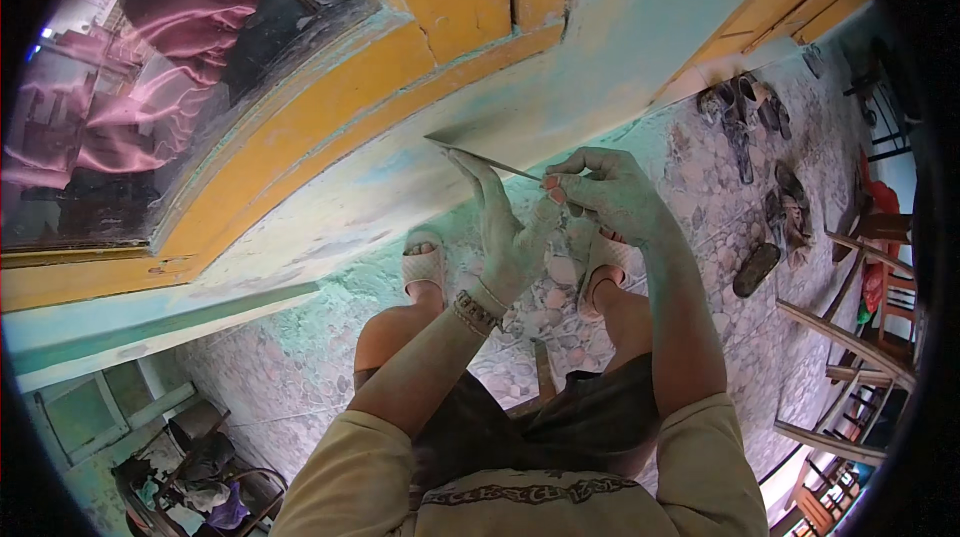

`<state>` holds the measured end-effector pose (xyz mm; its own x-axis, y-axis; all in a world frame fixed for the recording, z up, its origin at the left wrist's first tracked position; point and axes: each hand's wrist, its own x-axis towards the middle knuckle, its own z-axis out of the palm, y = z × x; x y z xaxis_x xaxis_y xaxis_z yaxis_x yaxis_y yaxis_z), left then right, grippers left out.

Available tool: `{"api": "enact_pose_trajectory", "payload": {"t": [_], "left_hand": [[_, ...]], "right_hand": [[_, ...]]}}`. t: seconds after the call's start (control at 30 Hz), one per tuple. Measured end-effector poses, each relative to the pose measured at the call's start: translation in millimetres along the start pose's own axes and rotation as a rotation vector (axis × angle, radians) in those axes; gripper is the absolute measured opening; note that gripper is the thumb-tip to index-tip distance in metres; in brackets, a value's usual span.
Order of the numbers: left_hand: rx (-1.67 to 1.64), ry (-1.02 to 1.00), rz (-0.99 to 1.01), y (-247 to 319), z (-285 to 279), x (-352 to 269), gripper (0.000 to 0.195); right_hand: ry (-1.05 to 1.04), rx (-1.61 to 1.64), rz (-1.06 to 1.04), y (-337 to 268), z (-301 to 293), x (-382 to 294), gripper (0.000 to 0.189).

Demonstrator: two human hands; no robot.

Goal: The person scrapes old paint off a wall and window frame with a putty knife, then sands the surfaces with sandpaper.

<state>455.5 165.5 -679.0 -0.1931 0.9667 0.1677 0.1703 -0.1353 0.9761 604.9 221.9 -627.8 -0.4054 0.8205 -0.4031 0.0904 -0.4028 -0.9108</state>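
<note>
My left hand [501,225], dusty and with bracelets at the wrist, is stretched out beside the lower wall. Its straight fingers lie along a thin flat sheet or blade [484,159], seen nearly edge-on, and its thumb is at the near end. My right hand [609,192], also dusty, pinches that near end between thumb and bent fingers. The far tip lies close to the patchy cream and blue wall [390,162]; whether it touches is unclear. What the tool is exactly cannot be told.
Above the wall runs a worn yellow window frame [322,154] with glass. Pale green dust [322,319] covers the pebble-patterned floor [300,379] along the wall. Sandals and shoes [787,214] lie at right, near wooden frames [847,342]. Cluttered items [202,477] stand lower left.
</note>
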Motion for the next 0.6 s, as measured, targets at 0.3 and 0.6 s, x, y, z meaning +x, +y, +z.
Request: {"api": "enact_pose_trajectory", "payload": {"t": [0.3, 0.6], "left_hand": [[-0.189, 0.027, -0.055, 0.8, 0.8, -0.1, 0.104], [-0.062, 0.003, -0.043, -3.7, 5.3, -0.3, 0.104]], "right_hand": [[-0.012, -0.111, -0.033, 1.1, 7.4, 2.9, 0.025], [0.024, -0.126, 0.019, -4.1, -0.1, -0.2, 0.024]]}}
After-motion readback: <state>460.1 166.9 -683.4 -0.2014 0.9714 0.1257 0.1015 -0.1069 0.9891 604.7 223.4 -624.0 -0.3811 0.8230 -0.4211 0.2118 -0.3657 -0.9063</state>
